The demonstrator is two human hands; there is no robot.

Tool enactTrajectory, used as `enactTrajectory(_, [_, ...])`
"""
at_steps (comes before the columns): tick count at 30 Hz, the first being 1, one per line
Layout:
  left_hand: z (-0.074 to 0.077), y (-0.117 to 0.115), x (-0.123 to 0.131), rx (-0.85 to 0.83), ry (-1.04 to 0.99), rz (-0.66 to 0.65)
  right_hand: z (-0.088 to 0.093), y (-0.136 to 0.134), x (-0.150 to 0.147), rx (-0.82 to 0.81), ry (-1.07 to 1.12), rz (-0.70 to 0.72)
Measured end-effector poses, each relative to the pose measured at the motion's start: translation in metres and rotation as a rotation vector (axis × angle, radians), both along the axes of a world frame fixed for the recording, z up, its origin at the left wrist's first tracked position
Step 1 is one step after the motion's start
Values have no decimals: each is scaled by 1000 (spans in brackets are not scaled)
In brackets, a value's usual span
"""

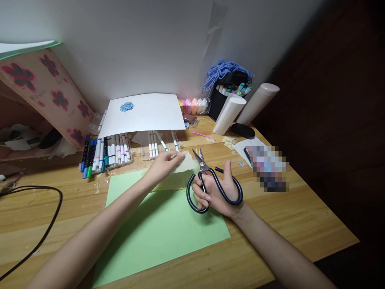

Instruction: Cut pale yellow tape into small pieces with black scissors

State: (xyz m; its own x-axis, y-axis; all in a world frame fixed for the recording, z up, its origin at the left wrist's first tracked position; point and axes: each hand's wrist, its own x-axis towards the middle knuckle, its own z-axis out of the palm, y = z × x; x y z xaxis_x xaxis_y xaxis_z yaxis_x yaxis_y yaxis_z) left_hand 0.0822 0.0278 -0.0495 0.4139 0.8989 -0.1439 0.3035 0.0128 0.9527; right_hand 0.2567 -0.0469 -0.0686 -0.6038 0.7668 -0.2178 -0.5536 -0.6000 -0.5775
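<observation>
My left hand point(167, 165) pinches a small piece of pale, cream-coloured paper point(184, 163) between thumb and fingers. In my right hand point(221, 190) is a pair of scissors point(213, 174) with black looped handles, the fingers hooked through one loop and the thumb raised at the other. Its blades are slightly apart and point up and away, just right of the pale paper. Under both hands a large green sheet point(168, 237) lies on the wooden table. Another pale strip point(170, 184) rests on that sheet below my left hand.
Marker pens point(112, 150) lie in trays behind the green sheet, partly under a white sheet point(150, 114) with a blue patch. White cylinders point(231, 115) and a black pen holder point(218, 98) stand at the back right. A black cable point(58, 208) curves on the left.
</observation>
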Motion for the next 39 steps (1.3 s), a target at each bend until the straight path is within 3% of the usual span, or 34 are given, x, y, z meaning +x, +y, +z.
enactTrajectory(5, [-3, 0, 1, -142, -162, -85, 1, 1, 4, -29, 101, 36])
enactTrajectory(9, [-7, -1, 5, -299, -361, -51, 3, -1, 1, -45, 151, 54])
enactTrajectory(13, [-14, -4, 8, -454, -459, -75, 9, -5, -3, -50, 222, 57])
enactTrajectory(17, [-16, -6, 9, -489, -477, -145, 14, -6, -2, -44, 212, 4])
enactTrajectory(21, [-14, -6, 10, -371, -366, -163, 17, -3, 3, -46, 106, -108])
enactTrajectory(25, [-15, -7, 14, -216, -101, -147, 19, 1, 11, -39, 0, -224])
enactTrajectory(31, [-5, -8, 10, 188, 54, -12, 20, 2, 12, 65, -156, -238])
enactTrajectory(33, [5, -8, 7, 192, 85, -7, 14, 3, 8, 103, -332, -289])
enactTrajectory(36, [18, -10, 6, 150, 77, -3, 2, 5, 1, 201, -637, -491])
enactTrajectory(39, [22, -17, 10, 88, 66, -49, -7, 6, -4, 305, -725, -586])
